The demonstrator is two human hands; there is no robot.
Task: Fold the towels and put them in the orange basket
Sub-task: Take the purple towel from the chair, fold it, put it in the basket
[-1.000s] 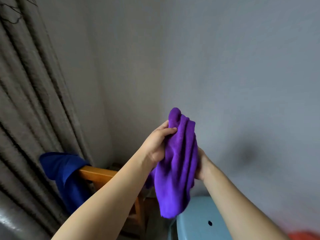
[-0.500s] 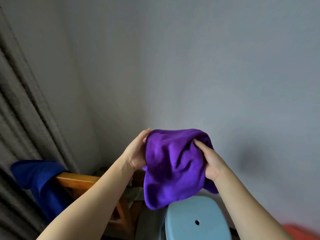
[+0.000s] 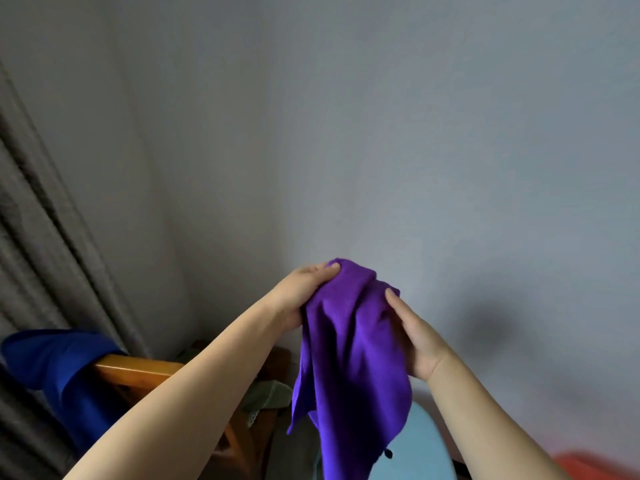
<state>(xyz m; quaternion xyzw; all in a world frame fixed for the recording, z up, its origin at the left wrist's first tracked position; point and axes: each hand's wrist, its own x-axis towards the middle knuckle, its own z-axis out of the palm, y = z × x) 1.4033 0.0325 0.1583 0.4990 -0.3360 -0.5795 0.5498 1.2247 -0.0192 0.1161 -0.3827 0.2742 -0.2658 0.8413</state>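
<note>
A purple towel hangs in the air in front of a grey wall, bunched at the top and drooping to a loose point below. My left hand pinches its top left edge. My right hand grips its right side, fingers on the cloth. A blue towel is draped over the wooden chair back at the lower left. An orange strip at the bottom right corner may be the basket; too little shows to tell.
A wooden chair stands at the left with an olive-green cloth on it. A light blue stool sits below the towel. Grey curtains hang along the left edge.
The towel was a rounded bundle between both hands; now it hangs longer and looser, with my left hand higher at its top and my right hand lower on its side.
</note>
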